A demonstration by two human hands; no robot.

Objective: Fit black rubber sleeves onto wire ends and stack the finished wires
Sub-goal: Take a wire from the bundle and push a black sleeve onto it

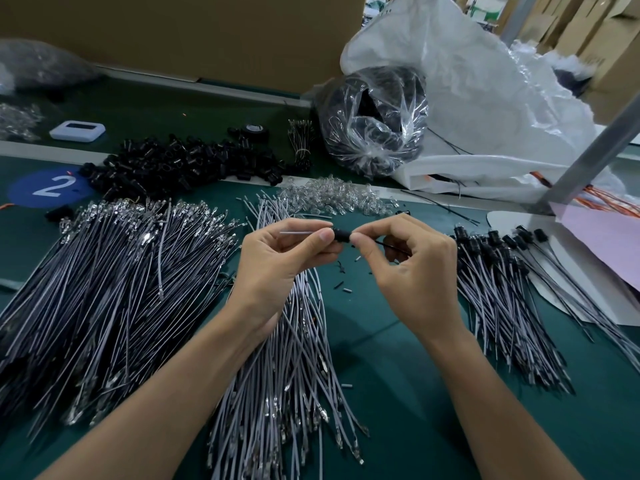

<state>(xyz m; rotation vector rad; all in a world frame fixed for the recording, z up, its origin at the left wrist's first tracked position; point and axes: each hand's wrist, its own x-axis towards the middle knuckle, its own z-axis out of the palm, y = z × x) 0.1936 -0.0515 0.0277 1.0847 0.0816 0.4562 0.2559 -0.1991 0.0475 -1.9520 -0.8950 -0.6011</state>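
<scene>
Over the middle of the green table my left hand pinches a grey wire together with a black rubber sleeve on it. My right hand pinches the sleeve's right end, and a thin black wire runs out to the right under its fingers. A pile of loose black sleeves lies at the back left. Bare grey wires fan out below my hands. More dark wires lie in a heap on the left. Wires with sleeves fitted are stacked on the right.
A heap of small clear parts lies just behind my hands. A clear bag of black parts and a large white sack stand at the back right. A white device sits back left. A metal post slants at right, by white and pink sheets.
</scene>
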